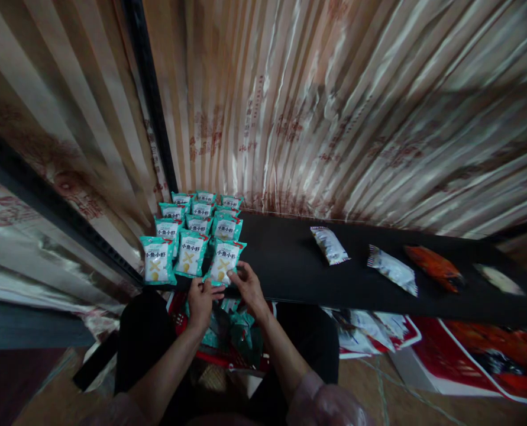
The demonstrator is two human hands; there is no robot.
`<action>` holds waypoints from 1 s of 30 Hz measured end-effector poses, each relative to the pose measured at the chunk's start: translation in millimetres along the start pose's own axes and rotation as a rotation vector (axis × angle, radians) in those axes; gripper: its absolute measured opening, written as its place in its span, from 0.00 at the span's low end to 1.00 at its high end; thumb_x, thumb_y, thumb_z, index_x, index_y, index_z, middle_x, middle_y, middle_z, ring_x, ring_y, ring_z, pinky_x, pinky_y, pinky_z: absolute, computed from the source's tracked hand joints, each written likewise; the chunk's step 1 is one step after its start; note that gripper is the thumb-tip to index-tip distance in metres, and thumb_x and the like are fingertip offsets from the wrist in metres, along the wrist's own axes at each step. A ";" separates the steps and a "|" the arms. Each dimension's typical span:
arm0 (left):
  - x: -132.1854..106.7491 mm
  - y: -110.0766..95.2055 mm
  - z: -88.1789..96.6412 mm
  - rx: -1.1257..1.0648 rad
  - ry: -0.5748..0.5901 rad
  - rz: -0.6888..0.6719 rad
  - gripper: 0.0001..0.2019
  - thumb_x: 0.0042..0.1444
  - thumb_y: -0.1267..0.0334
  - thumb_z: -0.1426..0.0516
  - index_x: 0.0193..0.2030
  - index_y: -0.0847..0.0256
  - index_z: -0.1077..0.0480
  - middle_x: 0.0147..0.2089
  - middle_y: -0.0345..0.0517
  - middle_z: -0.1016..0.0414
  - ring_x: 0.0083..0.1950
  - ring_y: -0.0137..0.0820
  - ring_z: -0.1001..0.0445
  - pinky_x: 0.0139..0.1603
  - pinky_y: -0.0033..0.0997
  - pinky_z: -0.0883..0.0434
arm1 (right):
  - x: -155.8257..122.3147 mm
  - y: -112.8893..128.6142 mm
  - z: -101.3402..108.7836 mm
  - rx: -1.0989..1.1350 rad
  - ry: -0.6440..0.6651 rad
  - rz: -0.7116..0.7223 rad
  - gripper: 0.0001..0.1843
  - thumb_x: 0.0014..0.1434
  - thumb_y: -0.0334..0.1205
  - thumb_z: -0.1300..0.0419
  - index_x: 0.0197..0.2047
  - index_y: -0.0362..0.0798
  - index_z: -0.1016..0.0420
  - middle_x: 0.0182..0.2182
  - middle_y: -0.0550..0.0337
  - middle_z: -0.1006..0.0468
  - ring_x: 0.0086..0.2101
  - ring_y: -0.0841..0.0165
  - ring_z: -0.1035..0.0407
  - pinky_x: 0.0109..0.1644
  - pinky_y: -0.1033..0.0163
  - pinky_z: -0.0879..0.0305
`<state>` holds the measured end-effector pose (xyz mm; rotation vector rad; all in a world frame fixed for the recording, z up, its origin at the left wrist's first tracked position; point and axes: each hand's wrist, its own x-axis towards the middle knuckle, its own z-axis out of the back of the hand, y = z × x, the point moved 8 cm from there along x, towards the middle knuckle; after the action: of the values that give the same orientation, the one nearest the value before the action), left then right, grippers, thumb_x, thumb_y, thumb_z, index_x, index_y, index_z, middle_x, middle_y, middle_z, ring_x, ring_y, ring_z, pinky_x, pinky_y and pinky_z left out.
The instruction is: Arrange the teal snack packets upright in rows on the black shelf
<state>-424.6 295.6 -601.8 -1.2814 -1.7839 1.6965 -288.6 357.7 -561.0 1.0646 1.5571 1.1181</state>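
Observation:
Teal-and-white snack bags (191, 254) stand in three rows on a black shelf (281, 254), one behind another. The front bag of the right row, a snack bag (225, 260) with a yellow cross printed on it, is between my two hands at the shelf's front edge. My right hand (248, 287) pinches its lower right corner, thumb on the front. At the lower left corner my left hand (203, 300) has its fingers closed along the bottom edge. Below my hands, a red basket (178, 313) between my knees contains more teal bags, partly covered by my forearms.
Farther right on the shelf lie two white packets (329, 245) (393, 270), an orange packet (435, 267) and a pale packet (499, 279). Red baskets (416, 331) (456, 370) with packets stand below. Printed sheeting (263, 118) hangs behind, and a dark post (152, 94) rises at the left.

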 end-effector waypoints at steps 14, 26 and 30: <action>-0.9 0.5 -0.9 0.014 0.005 0.186 0.07 0.59 0.66 0.49 0.32 0.68 0.36 0.29 0.55 0.23 0.25 0.33 0.22 0.31 0.33 0.23 | 18.2 -15.4 14.9 -0.270 -0.215 0.117 0.18 0.47 0.46 0.39 0.41 0.49 0.32 0.29 0.62 0.23 0.27 0.68 0.30 0.33 0.63 0.32; -3.0 -2.1 0.8 -0.045 0.021 0.150 0.05 0.58 0.67 0.48 0.39 0.67 0.37 0.26 0.48 0.24 0.28 0.32 0.22 0.35 0.34 0.24 | 20.1 -13.9 11.7 -0.460 -0.267 0.138 0.19 0.50 0.49 0.42 0.44 0.49 0.31 0.31 0.60 0.22 0.29 0.66 0.29 0.34 0.63 0.33; -1.2 -4.6 5.2 -0.015 0.028 0.065 0.09 0.56 0.62 0.47 0.41 0.65 0.38 0.26 0.44 0.25 0.26 0.31 0.23 0.31 0.32 0.24 | 19.4 -8.6 6.2 -0.521 -0.280 0.145 0.19 0.51 0.50 0.43 0.45 0.49 0.31 0.33 0.59 0.22 0.31 0.66 0.29 0.36 0.62 0.33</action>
<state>-429.6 292.1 -598.2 -1.3769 -1.7597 1.6941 -287.8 375.5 -574.1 0.9324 0.9093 1.3151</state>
